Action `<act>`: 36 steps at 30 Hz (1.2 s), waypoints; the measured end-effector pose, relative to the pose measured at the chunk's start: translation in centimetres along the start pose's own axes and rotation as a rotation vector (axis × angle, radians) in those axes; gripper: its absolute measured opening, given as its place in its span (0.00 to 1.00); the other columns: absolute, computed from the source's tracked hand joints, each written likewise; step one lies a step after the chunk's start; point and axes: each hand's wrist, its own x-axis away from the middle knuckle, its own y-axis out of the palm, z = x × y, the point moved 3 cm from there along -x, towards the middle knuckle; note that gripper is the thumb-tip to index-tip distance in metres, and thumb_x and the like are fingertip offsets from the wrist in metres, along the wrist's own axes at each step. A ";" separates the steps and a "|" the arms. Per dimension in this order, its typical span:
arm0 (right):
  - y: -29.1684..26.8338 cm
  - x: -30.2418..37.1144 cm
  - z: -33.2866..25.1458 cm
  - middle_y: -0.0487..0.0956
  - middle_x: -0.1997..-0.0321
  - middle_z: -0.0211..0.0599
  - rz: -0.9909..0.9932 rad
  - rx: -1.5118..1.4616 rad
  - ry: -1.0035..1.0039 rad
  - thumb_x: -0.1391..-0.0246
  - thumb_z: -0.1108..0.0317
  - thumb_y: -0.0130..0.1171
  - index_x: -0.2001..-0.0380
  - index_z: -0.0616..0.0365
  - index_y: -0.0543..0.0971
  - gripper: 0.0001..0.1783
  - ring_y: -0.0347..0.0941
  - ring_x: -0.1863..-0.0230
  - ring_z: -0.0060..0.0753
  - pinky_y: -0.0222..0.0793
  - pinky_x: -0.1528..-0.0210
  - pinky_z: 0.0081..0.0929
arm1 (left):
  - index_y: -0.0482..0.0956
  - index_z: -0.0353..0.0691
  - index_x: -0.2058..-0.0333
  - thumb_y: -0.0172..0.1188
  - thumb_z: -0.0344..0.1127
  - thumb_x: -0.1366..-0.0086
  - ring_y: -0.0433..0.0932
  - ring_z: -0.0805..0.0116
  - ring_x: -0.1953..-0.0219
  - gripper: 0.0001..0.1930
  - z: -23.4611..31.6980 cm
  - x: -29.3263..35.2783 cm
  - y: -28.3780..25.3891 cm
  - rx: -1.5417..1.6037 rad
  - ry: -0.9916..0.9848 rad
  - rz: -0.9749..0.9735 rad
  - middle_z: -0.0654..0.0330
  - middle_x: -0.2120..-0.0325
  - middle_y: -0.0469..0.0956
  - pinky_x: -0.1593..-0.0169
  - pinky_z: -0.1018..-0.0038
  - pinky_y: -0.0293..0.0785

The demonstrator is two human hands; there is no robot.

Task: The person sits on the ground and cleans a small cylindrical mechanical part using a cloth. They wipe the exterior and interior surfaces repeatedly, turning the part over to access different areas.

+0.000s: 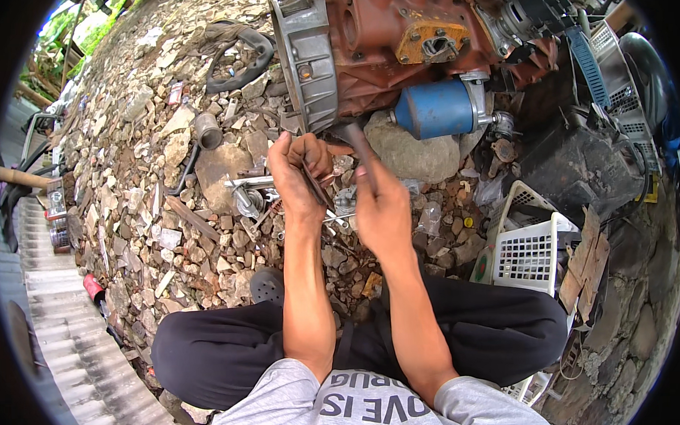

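My left hand (pixel 297 176) is closed round a thin dark piece (pixel 316 186), whose edge shows along the palm; its kind I cannot make out. Beside it, my right hand (pixel 383 207) grips a dark flat strip (pixel 359 146) that points up and away from me, slightly blurred. Both hands are just in front of the engine block (pixel 372 69), painted red-brown. The strip's far end lies close to the block's grey metal housing (pixel 308 64). A blue oil filter (pixel 434 109) hangs on the block's near side, right of my hands.
Wrenches (pixel 269 207) and metal parts (pixel 246 199) lie on the stony ground by my left hand. A large flat rock (pixel 413 150) is under the filter. White plastic baskets (pixel 526 255) stand at right, near a black container (pixel 578 159). A metal cup (pixel 207 131) sits far left.
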 end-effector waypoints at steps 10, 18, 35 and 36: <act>-0.9 0.3 -0.6 0.82 0.62 0.35 0.056 -0.503 0.176 0.42 0.74 0.61 0.48 0.69 0.76 0.19 0.77 0.63 0.21 0.74 0.58 0.20 | 0.60 0.43 0.78 0.35 0.58 0.31 0.56 0.74 0.77 0.25 0.0 0.3 1.6 -0.168 0.163 -0.125 0.66 0.82 0.58 0.73 0.77 0.52; -1.5 0.1 -1.5 0.82 0.61 0.39 0.328 -0.590 0.199 0.40 0.75 0.57 0.50 0.73 0.76 0.16 0.79 0.62 0.24 0.78 0.57 0.22 | 0.72 0.35 0.51 0.47 0.55 0.34 0.70 0.68 0.52 0.27 -0.9 1.1 4.0 -0.371 0.396 -0.150 0.56 0.56 0.74 0.50 0.73 0.65; -1.7 0.4 -1.1 0.81 0.58 0.44 0.241 -0.729 0.162 0.40 0.76 0.56 0.54 0.74 0.77 0.13 0.80 0.60 0.31 0.81 0.55 0.29 | 0.71 0.37 0.63 0.48 0.30 0.42 0.71 0.72 0.66 0.09 -1.8 1.0 3.5 0.249 0.212 0.037 0.61 0.66 0.71 0.60 0.76 0.69; -1.8 0.4 -1.1 0.81 0.58 0.43 0.236 -0.720 0.159 0.39 0.75 0.56 0.54 0.73 0.77 0.13 0.80 0.60 0.30 0.81 0.55 0.29 | 0.71 0.37 0.64 0.50 0.29 0.42 0.71 0.73 0.67 0.08 -1.6 1.1 3.3 0.260 0.214 0.007 0.61 0.66 0.72 0.61 0.76 0.69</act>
